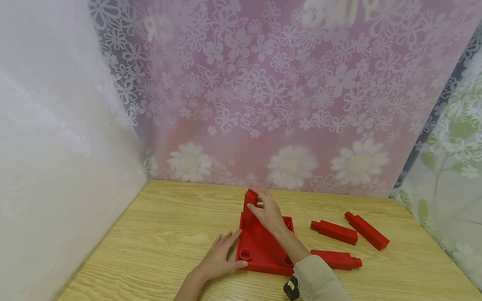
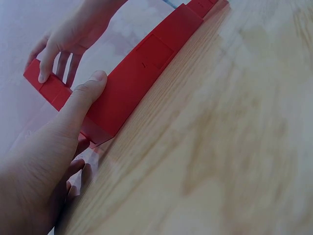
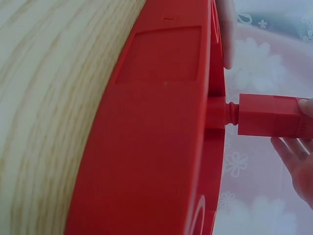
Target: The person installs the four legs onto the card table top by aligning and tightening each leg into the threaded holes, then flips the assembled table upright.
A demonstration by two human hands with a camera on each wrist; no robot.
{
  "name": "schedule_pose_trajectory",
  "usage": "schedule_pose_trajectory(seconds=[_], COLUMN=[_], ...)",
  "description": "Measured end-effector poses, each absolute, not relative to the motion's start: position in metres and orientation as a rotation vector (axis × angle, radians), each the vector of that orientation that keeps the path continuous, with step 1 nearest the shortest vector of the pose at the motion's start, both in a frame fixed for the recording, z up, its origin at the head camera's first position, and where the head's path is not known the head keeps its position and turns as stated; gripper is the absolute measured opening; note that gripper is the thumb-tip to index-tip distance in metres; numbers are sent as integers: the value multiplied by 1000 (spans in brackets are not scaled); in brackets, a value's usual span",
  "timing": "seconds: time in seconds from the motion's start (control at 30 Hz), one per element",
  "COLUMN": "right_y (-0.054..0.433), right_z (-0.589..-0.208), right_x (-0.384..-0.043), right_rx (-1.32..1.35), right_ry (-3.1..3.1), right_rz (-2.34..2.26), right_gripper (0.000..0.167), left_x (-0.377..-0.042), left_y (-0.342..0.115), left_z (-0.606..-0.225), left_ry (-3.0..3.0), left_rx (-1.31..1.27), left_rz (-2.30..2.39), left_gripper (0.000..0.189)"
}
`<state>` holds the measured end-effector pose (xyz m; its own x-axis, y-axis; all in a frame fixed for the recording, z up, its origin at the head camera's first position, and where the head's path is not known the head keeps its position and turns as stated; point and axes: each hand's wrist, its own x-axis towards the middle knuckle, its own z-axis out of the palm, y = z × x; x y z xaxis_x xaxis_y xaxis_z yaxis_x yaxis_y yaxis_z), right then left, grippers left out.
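A red square plastic base (image 1: pixel 265 268) lies on the table with its hollow, socketed side up. My right hand (image 1: pixel 270 214) grips the upper part of a red square leg (image 1: pixel 249 205), thumb on the near face. That leg stands upright at the far-left socket. In the right wrist view the leg's grooved neck (image 3: pixel 232 113) meets the socket, part of the neck still showing. My left hand (image 1: pixel 218 260) touches the near-left corner of the base, its fingers spread along the left side and its thumb (image 2: pixel 88 93) against the front wall.
Right of the base lie three loose red legs: one farthest right (image 1: pixel 367 230), one in the middle (image 1: pixel 335 232), one nearer (image 1: pixel 337 259), partly behind my right forearm. A small black object (image 1: pixel 291 288) sits beside my right sleeve. Floral curtains surround the wooden table (image 1: pixel 180 213).
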<state>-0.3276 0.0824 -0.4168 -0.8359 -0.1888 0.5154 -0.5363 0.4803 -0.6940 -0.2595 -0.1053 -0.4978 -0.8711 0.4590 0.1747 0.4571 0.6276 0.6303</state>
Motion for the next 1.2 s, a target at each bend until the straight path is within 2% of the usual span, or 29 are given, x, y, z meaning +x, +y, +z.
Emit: schedule_pose_trajectory(seconds=[0.37,0.6,1.2], right_y=[89,93,84], right_z=[-408,-401,-389], right_x=[-325,-327,-331], right_rx=[696,722,470], right_ry=[-2390,-2434,-2565], right_rz=[1295,1384,1409], right_gripper=[34,32,31], left_x=[-258,-259,-260], left_y=[-105,-105,-106], left_z=[-498,-498,-498], left_ry=[2830,2826,2829], left_rx=[797,812,815], left_rz=[1108,1124,1116], left_gripper=[87,86,87])
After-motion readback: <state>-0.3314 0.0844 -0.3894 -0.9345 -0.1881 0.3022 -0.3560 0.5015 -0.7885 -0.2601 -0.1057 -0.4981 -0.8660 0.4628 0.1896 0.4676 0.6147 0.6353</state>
